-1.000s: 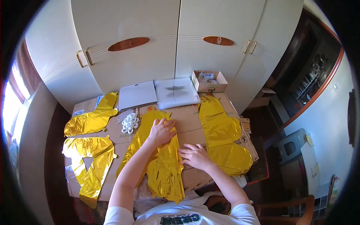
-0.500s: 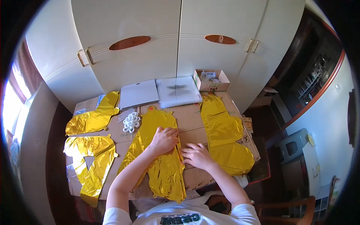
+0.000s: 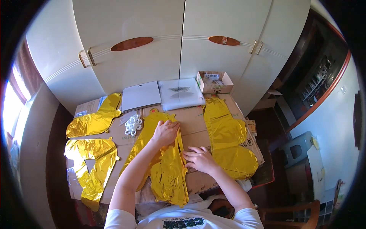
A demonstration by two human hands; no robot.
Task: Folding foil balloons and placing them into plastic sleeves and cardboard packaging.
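Note:
A flat gold foil balloon (image 3: 167, 181) lies lengthwise in front of me, its right side folded over along a long edge. My left hand (image 3: 166, 133) presses down on its upper part, fingers laid over the foil toward that edge. Lower and to the right, my right hand (image 3: 201, 159) rests with fingers spread, the fingertips touching the balloon's right edge and the cardboard (image 3: 194, 135) under it. Neither hand grips anything that I can see. Another flat gold balloon (image 3: 227, 141) lies just right of my right hand.
Two more gold foil pieces (image 3: 95, 124) lie at the left. Small white tape rolls (image 3: 133, 125) are heaped beside the middle balloon. Along the back are grey-white sheets (image 3: 141, 97), a stack of clear plastic bags (image 3: 181, 93) and an open box (image 3: 215, 82), before a white cabinet (image 3: 129, 23).
My left hand has slid up the balloon, away from me, along its right edge. My right hand stays almost in the same place.

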